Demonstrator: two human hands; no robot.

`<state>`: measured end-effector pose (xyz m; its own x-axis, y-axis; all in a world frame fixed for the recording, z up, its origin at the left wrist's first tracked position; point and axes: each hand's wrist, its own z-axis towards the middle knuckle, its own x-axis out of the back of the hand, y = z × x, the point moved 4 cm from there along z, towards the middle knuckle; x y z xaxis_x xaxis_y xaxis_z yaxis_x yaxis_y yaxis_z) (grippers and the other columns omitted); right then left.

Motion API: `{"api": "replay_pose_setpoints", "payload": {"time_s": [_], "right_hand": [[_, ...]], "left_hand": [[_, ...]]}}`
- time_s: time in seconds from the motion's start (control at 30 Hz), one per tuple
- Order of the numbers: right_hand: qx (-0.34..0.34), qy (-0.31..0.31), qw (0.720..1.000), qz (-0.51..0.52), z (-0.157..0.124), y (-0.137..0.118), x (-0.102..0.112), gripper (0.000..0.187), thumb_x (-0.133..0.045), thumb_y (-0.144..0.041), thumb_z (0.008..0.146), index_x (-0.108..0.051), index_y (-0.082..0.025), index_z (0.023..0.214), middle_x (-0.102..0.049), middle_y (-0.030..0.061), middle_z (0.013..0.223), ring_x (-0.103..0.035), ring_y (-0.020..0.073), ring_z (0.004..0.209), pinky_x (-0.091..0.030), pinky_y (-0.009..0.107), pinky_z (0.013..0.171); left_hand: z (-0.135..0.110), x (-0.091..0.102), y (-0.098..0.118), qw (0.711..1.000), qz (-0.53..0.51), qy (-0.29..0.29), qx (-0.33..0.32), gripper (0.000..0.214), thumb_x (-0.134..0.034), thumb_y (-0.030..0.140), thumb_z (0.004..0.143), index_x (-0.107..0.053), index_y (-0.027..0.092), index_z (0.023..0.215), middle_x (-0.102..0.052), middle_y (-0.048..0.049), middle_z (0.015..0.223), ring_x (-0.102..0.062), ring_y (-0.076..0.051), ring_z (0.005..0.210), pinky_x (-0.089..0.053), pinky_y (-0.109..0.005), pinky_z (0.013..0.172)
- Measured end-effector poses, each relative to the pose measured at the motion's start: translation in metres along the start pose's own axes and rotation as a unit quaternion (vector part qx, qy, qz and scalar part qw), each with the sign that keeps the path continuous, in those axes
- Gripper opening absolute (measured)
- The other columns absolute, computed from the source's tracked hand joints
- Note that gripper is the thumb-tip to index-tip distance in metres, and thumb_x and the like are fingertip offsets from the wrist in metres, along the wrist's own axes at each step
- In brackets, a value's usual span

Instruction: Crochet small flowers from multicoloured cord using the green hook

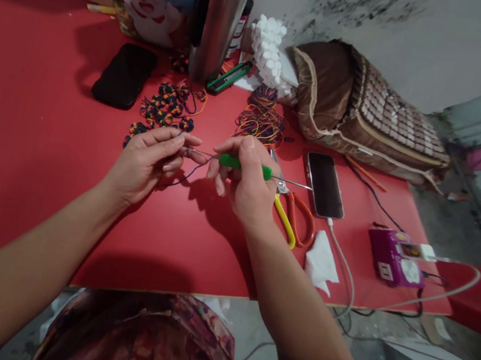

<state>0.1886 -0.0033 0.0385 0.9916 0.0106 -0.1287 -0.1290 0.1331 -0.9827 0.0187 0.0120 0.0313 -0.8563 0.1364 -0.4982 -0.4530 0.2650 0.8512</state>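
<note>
My left hand [143, 166] is closed, pinching a thin dark blue cord [188, 178] between thumb and fingers. A loose length of the cord curves between my two hands. My right hand [251, 191] grips the green handle of a crochet hook [245, 166], its thin metal shafts sticking out at both ends. The left shaft reaches to the cord at my left fingertips; the exact contact is too small to tell. Behind my left hand lies a pile of knotted blue, red and orange cord pieces [167, 106]. A tangled cord bundle [261, 120] sits beyond my right hand.
Scissors [302, 225] with orange and yellow handles lie beside my right wrist, near a tissue [321, 262]. A charging phone [325, 185] and a purple box [395, 257] are at right. At the back stand a thermos [223, 15], a cushion [375, 104] and a black phone [125, 76].
</note>
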Motion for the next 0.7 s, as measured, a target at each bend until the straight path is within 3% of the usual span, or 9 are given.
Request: {"api": "replay_pose_setpoints", "payload": {"time_s": [0.27,0.47,0.7], "right_hand": [[0.054,-0.022,0.998,-0.035,-0.005,-0.011,-0.007,0.042,-0.067,-0.060,0.105,-0.073,-0.023,0.087,-0.063,-0.0059,0.061,-0.048,0.0064,0.043,-0.037,0.024,0.045],[0.081,0.009,0.993,-0.090,-0.005,-0.010,-0.005,0.035,-0.078,-0.056,0.098,-0.075,-0.024,0.084,-0.061,-0.0052,0.060,-0.054,0.0101,0.052,-0.047,0.027,0.053],[0.106,-0.001,0.993,-0.058,-0.003,-0.006,-0.005,0.020,-0.086,-0.043,0.093,-0.081,-0.025,0.088,-0.070,-0.0039,0.068,-0.053,0.0093,0.053,-0.050,0.027,0.057]], "left_hand": [[-0.002,-0.003,0.002,1.000,0.013,0.011,-0.010,0.022,-0.089,0.034,0.082,-0.084,0.014,0.090,-0.080,-0.0110,0.081,-0.039,-0.006,0.049,-0.027,-0.020,0.042],[-0.001,-0.001,0.000,1.000,-0.009,0.004,-0.002,0.021,-0.090,0.032,0.082,-0.085,0.015,0.092,-0.078,-0.0080,0.078,-0.038,-0.006,0.049,-0.027,-0.018,0.041],[0.002,0.000,-0.001,0.997,-0.069,0.007,0.025,0.017,-0.091,0.024,0.085,-0.084,0.011,0.093,-0.072,-0.0035,0.073,-0.039,-0.001,0.047,-0.030,-0.012,0.041]]}}
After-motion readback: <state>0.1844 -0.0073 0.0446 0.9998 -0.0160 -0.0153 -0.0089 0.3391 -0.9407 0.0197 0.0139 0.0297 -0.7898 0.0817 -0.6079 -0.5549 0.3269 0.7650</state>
